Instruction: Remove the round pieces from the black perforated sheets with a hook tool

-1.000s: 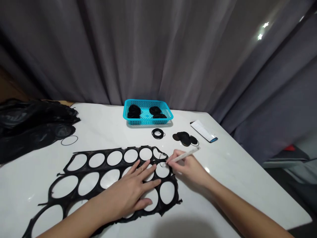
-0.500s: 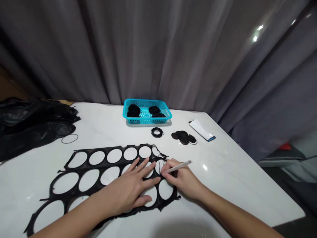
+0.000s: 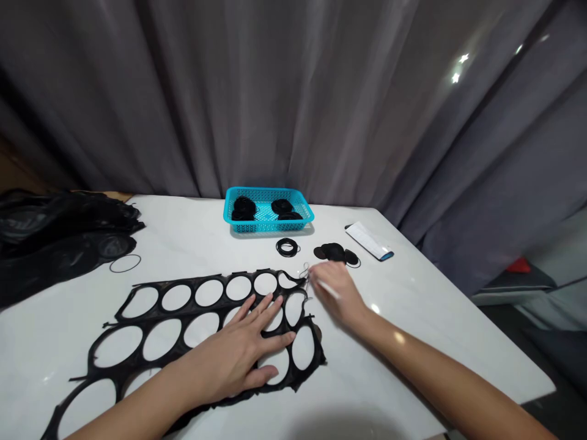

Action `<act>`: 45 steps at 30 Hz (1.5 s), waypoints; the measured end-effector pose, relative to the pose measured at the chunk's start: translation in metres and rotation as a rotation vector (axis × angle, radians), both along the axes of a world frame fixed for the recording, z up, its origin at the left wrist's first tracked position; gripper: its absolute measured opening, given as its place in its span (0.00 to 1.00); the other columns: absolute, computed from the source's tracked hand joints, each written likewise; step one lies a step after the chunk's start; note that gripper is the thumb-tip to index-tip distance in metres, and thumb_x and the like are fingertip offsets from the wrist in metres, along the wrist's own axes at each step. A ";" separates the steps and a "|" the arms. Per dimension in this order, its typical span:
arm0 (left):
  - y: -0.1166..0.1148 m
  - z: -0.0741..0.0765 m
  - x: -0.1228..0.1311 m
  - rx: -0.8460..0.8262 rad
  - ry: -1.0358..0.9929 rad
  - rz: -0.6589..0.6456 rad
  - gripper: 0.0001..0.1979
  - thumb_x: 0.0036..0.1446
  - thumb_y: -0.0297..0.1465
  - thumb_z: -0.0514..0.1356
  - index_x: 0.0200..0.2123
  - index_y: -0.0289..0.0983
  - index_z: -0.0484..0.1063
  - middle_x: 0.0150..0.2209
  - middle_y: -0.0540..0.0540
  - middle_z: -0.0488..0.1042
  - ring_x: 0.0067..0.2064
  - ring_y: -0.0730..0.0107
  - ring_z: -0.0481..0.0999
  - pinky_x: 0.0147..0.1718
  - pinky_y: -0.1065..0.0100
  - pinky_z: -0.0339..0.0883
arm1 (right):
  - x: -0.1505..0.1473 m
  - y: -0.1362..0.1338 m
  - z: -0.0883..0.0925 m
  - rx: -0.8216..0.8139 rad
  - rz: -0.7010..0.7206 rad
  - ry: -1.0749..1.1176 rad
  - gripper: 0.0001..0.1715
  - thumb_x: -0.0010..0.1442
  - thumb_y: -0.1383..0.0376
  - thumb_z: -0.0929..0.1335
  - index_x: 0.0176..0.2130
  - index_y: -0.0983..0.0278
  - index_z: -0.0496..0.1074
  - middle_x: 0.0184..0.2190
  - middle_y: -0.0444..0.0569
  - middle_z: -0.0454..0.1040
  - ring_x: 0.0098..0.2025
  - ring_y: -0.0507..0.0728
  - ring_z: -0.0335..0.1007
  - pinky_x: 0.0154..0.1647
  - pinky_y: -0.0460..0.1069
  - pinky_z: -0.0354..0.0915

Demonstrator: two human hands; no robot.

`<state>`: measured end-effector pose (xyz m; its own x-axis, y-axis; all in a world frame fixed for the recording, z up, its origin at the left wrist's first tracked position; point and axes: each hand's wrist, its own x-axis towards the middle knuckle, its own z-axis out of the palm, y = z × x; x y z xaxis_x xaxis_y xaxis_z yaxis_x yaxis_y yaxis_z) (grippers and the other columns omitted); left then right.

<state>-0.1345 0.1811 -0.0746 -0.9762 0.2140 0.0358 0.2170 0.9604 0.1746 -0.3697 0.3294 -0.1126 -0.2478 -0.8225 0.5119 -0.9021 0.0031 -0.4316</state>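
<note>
A black rubber-like sheet [image 3: 175,328] with rows of large round holes lies on the white table. My left hand [image 3: 245,348] rests flat on its right part, fingers spread. Just beyond the sheet's far right corner is my right hand [image 3: 337,293], its fingers closed around a slim white pen-like tool [image 3: 329,289], blurred by motion. A thin dark strand [image 3: 304,267] loops out at those fingertips; whether it still joins the sheet I cannot tell. Near the hand lie several black discs [image 3: 334,251], partly hidden behind it, and a small coil of black rings [image 3: 287,247].
At the back of the table [image 3: 458,342] stands a blue perforated basket [image 3: 268,227] with black bundles inside. Crumpled black material [image 3: 59,244] covers the left side, a single thin ring [image 3: 125,263] beside it. A white folded packet [image 3: 369,241] lies right. Grey curtains hang behind.
My right hand has moved up and away from the sheet's holes with the white tool, drawing a thin dark strand past the corner. My left hand stays on the sheet.
</note>
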 end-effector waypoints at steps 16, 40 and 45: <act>0.003 0.019 -0.024 0.350 -0.001 0.284 0.28 0.68 0.37 0.56 0.69 0.51 0.55 0.70 0.44 0.52 0.70 0.52 0.53 0.65 0.47 0.53 | -0.028 0.007 0.036 -0.011 0.127 -1.489 0.25 0.50 0.58 0.79 0.30 0.65 0.62 0.39 0.54 0.77 0.48 0.60 0.76 0.33 0.42 0.69; 0.083 -0.022 0.046 -0.089 0.208 0.181 0.26 0.63 0.30 0.59 0.64 0.38 0.64 0.65 0.38 0.62 0.65 0.51 0.63 0.62 0.50 0.59 | 0.076 0.072 0.013 0.287 0.143 -1.026 0.09 0.63 0.64 0.68 0.32 0.64 0.67 0.38 0.48 0.76 0.40 0.57 0.68 0.42 0.51 0.60; 0.091 -0.027 0.046 -0.141 0.181 0.205 0.31 0.62 0.37 0.62 0.66 0.40 0.61 0.66 0.36 0.61 0.66 0.47 0.62 0.60 0.45 0.62 | 0.086 0.075 0.014 0.263 0.118 -0.891 0.07 0.62 0.66 0.67 0.31 0.64 0.67 0.37 0.47 0.74 0.41 0.57 0.69 0.44 0.51 0.62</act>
<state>-0.0890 0.2726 -0.1012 -0.9800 0.0285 0.1969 0.0316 0.9994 0.0126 -0.2832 0.4040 -0.0985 -0.3672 -0.9296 -0.0329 -0.2394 0.1286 -0.9624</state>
